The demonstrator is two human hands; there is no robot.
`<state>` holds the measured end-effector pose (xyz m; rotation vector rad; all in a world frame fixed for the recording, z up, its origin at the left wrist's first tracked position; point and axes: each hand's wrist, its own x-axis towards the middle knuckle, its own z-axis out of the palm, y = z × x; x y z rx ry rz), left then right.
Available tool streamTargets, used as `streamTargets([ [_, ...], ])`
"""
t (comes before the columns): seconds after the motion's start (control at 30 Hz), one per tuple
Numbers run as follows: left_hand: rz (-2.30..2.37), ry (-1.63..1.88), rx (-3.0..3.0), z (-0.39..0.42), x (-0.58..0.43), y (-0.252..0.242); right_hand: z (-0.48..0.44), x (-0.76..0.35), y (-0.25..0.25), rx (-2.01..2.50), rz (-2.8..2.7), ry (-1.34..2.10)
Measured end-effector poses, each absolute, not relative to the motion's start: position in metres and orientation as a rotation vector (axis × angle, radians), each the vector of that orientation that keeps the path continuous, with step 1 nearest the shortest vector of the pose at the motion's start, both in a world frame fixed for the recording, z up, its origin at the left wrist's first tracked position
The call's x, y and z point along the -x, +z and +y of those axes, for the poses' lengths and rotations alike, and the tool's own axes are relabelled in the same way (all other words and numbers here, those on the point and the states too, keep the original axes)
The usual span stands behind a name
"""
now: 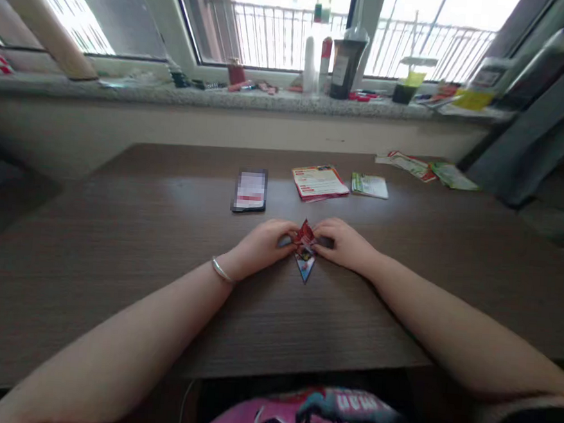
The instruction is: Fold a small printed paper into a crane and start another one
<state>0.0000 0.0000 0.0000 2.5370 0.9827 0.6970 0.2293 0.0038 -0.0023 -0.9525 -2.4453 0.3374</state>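
A small folded piece of printed paper [305, 255], red at the top and blue-white at its lower tip, has a narrow diamond shape. It is at the middle of the dark brown table, between my two hands. My left hand [273, 240], with a silver bangle at the wrist, pinches its left edge between thumb and fingers. From the other side, my right hand [340, 241] pinches the right edge in the same way. The fingertips hide parts of both edges.
Beyond my hands lie a phone [250, 190], a stack of printed sheets [320, 182] and a smaller green-white stack [369, 185]. Paper strips [408, 165] lie at the back right. The windowsill [270, 101] holds a dark cup [347, 64], bottles and small clutter.
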Motion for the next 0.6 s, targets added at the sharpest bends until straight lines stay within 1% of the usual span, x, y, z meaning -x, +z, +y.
streamTargets([
  [0.23, 0.922, 0.667, -2.638, 0.003, 0.000, 0.000, 0.001, -0.233, 0.004, 0.932, -2.540, 0.344],
  [0.6, 0.803, 0.588, -2.770, 0.002, 0.004, 0.003, -0.009, -0.233, 0.013, 0.987, -2.673, 0.190],
])
